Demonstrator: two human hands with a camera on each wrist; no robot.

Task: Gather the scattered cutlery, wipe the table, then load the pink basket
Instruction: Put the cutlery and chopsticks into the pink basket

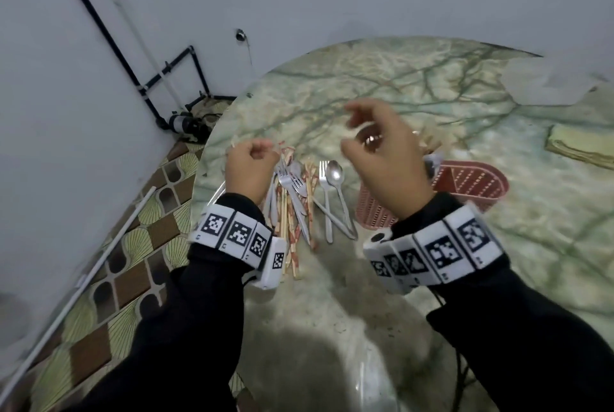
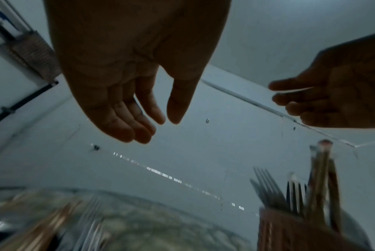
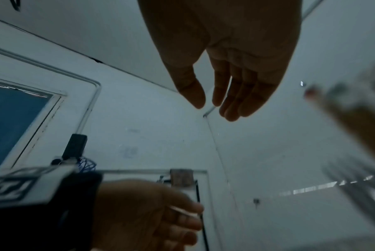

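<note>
Forks [image 1: 292, 182], spoons [image 1: 334, 172] and chopsticks in red-and-white sleeves [image 1: 289, 229] lie bunched on the left of the round marble table [image 1: 332, 295]. The pink basket [image 1: 471, 182] stands just right of them. In the left wrist view the basket [image 2: 289, 234] holds forks [image 2: 268, 186] and chopsticks [image 2: 319, 178] upright. My left hand [image 1: 257, 151] hovers over the pile. Its fingers [image 2: 139, 134] hang loosely bent with nothing between them. My right hand [image 1: 352, 132] is raised left of the basket and partly hides it. That hand [image 3: 214, 108] is relaxed and holds nothing.
A folded yellowish cloth [image 1: 581, 146] lies at the table's right edge. A pale crumpled sheet [image 1: 548, 79] sits at the back right. The table's left rim [image 1: 202, 162] borders patterned floor. A white wall with black pipes [image 1: 109, 36] stands behind.
</note>
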